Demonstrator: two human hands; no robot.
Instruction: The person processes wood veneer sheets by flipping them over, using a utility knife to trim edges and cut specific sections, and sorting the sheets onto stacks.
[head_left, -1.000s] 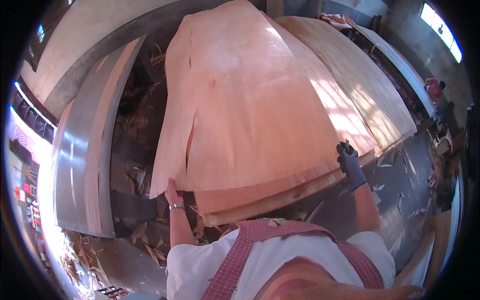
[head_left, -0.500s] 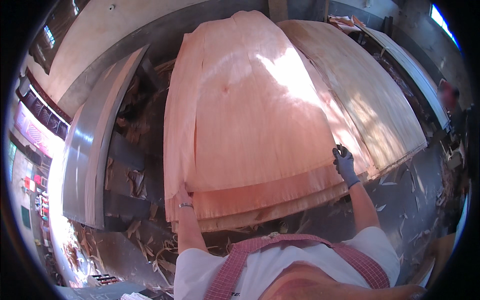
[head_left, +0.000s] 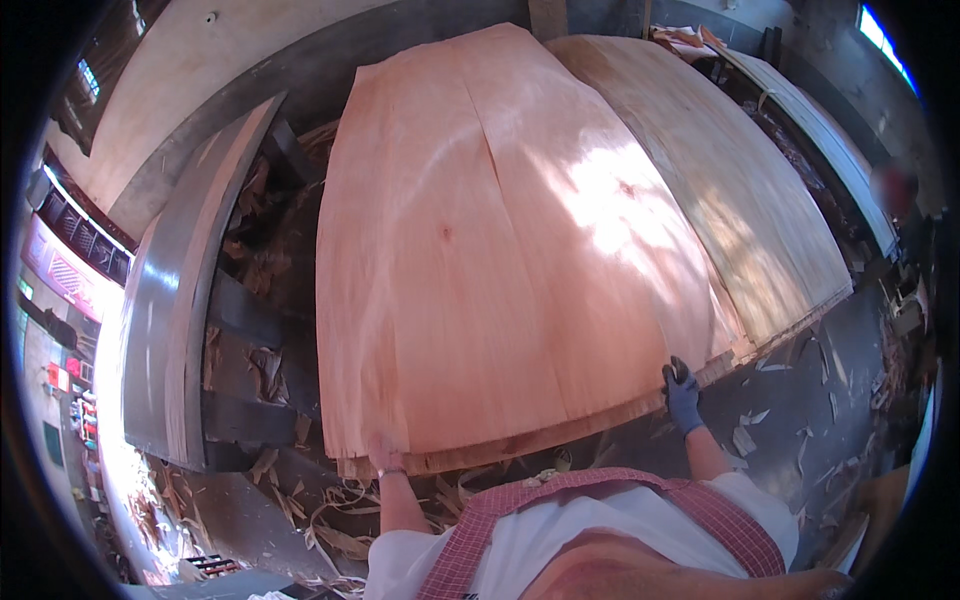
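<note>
A large, thin pinkish wood veneer sheet (head_left: 450,300) lies over a stack of similar sheets (head_left: 490,452), with a long split running down from its far part. At its near left edge is my bare left hand (head_left: 383,455), a band round the wrist. Its fingers are slightly blurred but look closed on the sheet's edge. My right hand (head_left: 682,398), in a dark grey glove, is closed at the near right edge of the sheet, fingers bent round it. The underside of the sheet is hidden.
Paler veneer sheets (head_left: 740,210) are stacked right beside this pile. To the left stands a long grey metal-topped bench (head_left: 165,300). Veneer scraps (head_left: 340,540) litter the floor near my feet. Long boards (head_left: 810,140) lie at the far right, and a wall (head_left: 260,60) rises behind.
Both my hands have come nearer to my body, drawing the veneer sheet's near edge with them. The sheet now covers most of the layers that showed below it. My left hand also shifted slightly right.
</note>
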